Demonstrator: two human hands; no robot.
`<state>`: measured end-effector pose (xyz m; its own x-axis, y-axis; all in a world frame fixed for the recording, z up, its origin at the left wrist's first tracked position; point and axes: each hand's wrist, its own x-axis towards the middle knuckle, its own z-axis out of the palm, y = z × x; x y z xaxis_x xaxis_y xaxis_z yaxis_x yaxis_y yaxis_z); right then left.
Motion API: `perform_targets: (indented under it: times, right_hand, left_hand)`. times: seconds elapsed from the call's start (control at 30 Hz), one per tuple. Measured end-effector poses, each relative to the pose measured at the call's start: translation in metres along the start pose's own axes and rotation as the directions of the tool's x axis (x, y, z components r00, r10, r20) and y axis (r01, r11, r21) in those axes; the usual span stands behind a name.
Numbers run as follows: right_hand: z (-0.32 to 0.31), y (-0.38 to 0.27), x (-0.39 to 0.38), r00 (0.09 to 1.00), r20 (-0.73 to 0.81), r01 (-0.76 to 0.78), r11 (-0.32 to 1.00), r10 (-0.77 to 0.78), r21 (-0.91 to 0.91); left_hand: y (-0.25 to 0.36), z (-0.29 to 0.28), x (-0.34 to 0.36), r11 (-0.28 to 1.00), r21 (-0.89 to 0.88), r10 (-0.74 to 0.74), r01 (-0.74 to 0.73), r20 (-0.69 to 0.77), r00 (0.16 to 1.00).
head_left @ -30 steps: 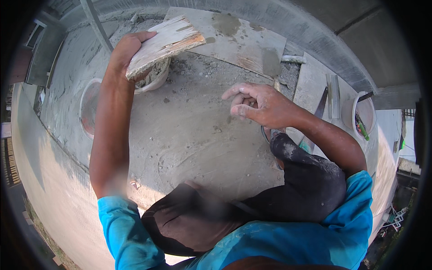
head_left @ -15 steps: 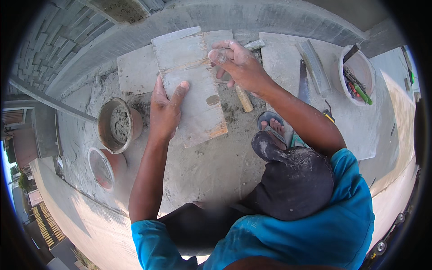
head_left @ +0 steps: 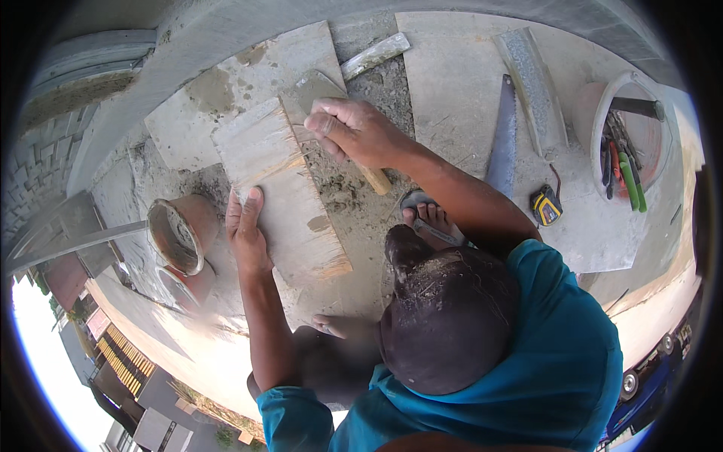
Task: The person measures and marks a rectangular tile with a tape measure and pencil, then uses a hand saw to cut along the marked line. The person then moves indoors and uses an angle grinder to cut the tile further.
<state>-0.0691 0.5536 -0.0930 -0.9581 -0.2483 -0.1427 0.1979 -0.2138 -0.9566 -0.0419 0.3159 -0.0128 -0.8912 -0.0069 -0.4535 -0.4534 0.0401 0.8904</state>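
Observation:
My left hand [head_left: 247, 226] grips the left edge of a thin plywood board [head_left: 282, 207], thumb on its top face. The board is tilted, with splintered right and lower edges. Beside its right edge my right hand [head_left: 350, 132] is closed, thumb pressed against the fingers; whatever it pinches is too small to make out. A loose wood sliver [head_left: 290, 164] sticks out from the board below that hand. Beyond and below the hand show a grey blade [head_left: 315, 89] and a wooden handle [head_left: 376, 179], seemingly one trowel on the ground, its middle hidden.
Mortar-stained buckets [head_left: 197, 218] stand at left. On a flat sheet [head_left: 444, 98] at right lie a handsaw [head_left: 503, 139], a metal channel [head_left: 533, 90] and a tape measure [head_left: 545, 205]. A tool bucket [head_left: 654, 162] holds pliers. My sandalled foot [head_left: 437, 222] is near the handle.
The view has shifted and tilted. My right hand has come nearer the board's edge, and its spread fingers have closed. The left hand keeps its hold on the board.

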Motion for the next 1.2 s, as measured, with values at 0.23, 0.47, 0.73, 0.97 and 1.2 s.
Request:
perform_targets:
  times: [0.23,0.47,0.73,0.97,1.2]
  right_hand:
    - [-0.039,0.003,0.020,0.939,-0.312,0.160,0.987,-0.148,0.012]
    - [-0.079,0.019,0.021,0.951,-0.250,-0.103,0.951,0.180,0.292]
    - [-0.099,0.009,0.004,0.976,-0.213,-0.045,0.999,0.045,0.006]
    - [-0.086,0.018,-0.024,0.932,-0.296,-0.156,0.969,0.209,0.193]
    - [-0.105,0.024,-0.086,0.801,-0.598,-0.177,0.952,-0.007,-0.249]
  left_hand:
    - [-0.004,0.059,0.025,0.951,0.290,0.082,-0.109,0.102,0.991]
    - [0.006,0.089,0.045,0.944,0.327,-0.041,-0.050,0.265,0.963]
    - [0.006,0.084,0.074,0.875,0.482,-0.311,0.041,0.496,0.811]
    - [0.011,0.081,0.074,0.874,0.483,-0.363,0.057,0.571,0.737]
    - [0.013,0.122,0.052,0.520,0.799,-0.515,-0.300,0.574,0.637]
